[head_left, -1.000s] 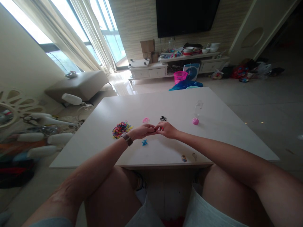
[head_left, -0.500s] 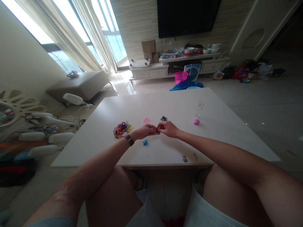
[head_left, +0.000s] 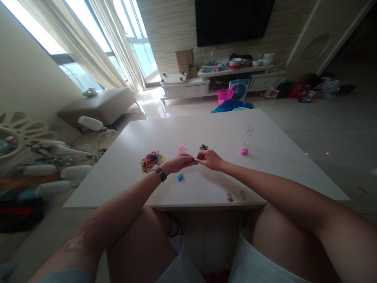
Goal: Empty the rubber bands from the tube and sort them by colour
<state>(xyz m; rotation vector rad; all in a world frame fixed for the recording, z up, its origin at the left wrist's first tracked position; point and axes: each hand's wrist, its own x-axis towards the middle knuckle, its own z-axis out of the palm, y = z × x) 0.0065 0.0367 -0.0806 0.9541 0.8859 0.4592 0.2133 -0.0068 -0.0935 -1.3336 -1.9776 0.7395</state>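
Above the middle of the white table [head_left: 206, 192], my left hand [head_left: 180, 162] and my right hand [head_left: 211, 160] meet at the fingertips. Both are closed in a pinch, with something small and dark between them, too small to name. Just behind my right hand lies a bunch of black bands [head_left: 203, 147]. A small pink pile [head_left: 182, 149] sits behind my left hand, and a blue one [head_left: 180, 177] in front of it. Left of my wrist is a heap of mixed coloured bands [head_left: 151, 161].
On the table's right stand a pink round object [head_left: 244, 151] and a clear plastic piece [head_left: 249, 129]. Near the front edge lie a small cartoon figure [head_left: 229, 197] and a small pale teardrop-shaped piece [head_left: 243, 195]. A pink basket [head_left: 225, 96] stands beyond the table.
My right hand's fingertips have shifted very slightly, still meeting the left hand's. The piles on the table look the same.
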